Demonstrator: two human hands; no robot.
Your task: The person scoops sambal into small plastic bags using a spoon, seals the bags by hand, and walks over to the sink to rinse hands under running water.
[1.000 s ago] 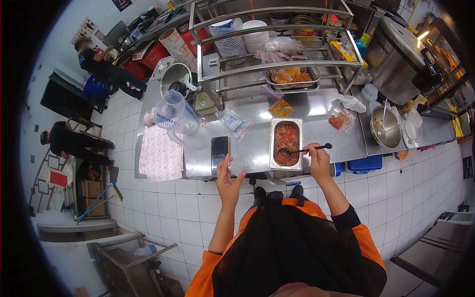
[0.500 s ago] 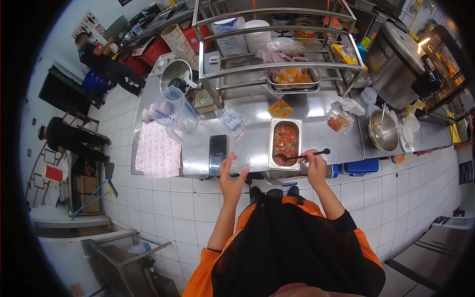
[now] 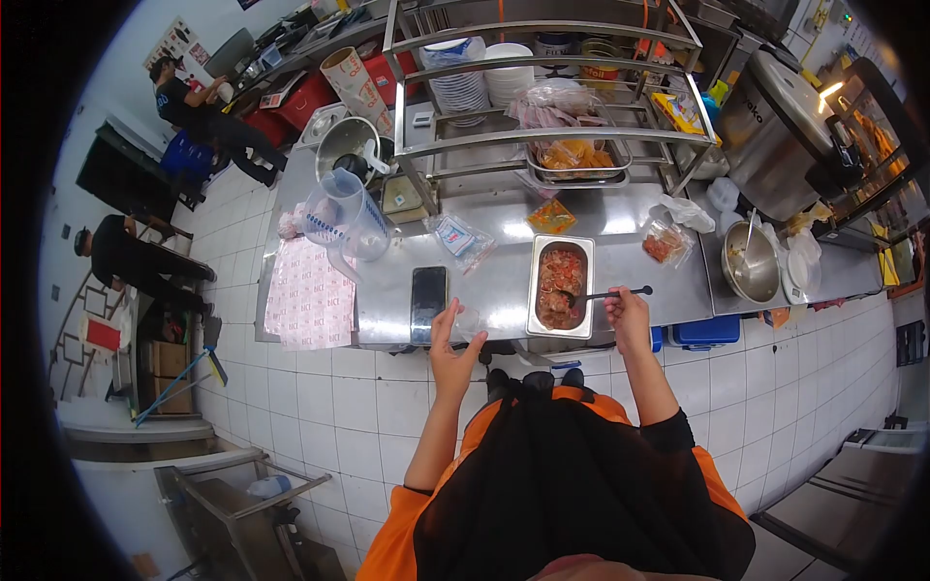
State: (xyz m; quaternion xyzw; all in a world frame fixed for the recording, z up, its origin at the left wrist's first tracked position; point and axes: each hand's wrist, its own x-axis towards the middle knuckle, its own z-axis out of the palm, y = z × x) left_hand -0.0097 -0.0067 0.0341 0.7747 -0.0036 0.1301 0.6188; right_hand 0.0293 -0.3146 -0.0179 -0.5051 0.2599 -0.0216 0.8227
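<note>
My right hand is closed on the handle of a black spoon. The spoon's bowl rests in chunky reddish food that fills a rectangular steel pan at the counter's front edge. To the left, my left hand curves its thumb and fingers around a small, see-through plastic container; its exact shape is hard to make out. A black phone lies flat just beyond that hand.
Printed paper and a clear measuring jug occupy the left counter. Small bagged foods and a steel bowl sit right. A metal rack rises behind. Two people stand at far left.
My right hand has shifted slightly right and turned the spoon. Its bowl has moved from the pan's near left part toward the middle, disturbing the food. My left hand stays put.
</note>
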